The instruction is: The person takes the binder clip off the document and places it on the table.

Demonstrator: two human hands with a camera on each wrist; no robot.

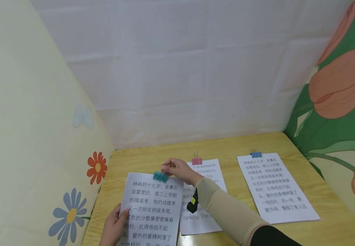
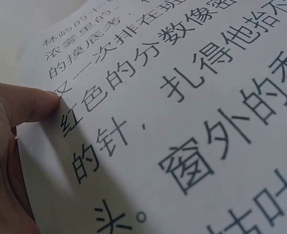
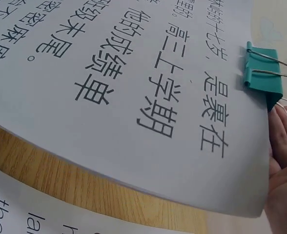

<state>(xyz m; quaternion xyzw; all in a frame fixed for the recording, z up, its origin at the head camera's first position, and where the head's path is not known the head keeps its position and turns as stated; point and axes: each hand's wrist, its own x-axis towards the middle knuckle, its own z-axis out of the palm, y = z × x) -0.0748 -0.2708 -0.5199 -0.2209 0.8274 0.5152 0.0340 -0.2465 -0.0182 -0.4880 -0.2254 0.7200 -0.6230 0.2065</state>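
A stack of white sheets printed with Chinese text (image 1: 151, 208) is held tilted at the table's left. My left hand (image 1: 113, 225) grips its left edge, the thumb (image 2: 36, 105) over the printed face and the other fingers mostly hidden behind. A teal binder clip (image 1: 160, 176) sits on the stack's top edge. At its wire handles my right hand (image 1: 179, 169) pinches with curled fingers. The right wrist view shows the clip body (image 3: 264, 73) biting the paper, one wire handle standing out in front and another behind, near the fingers (image 3: 282, 139).
Partly beneath my right arm lies an English-text stack (image 1: 203, 222) with a pink binder clip (image 1: 197, 161). Farther right is another Chinese-text stack (image 1: 282, 191) with a blue clip (image 1: 256, 154). A white cloth (image 1: 189, 75) rises behind the wooden table (image 1: 140, 157); flower-printed panels flank it.
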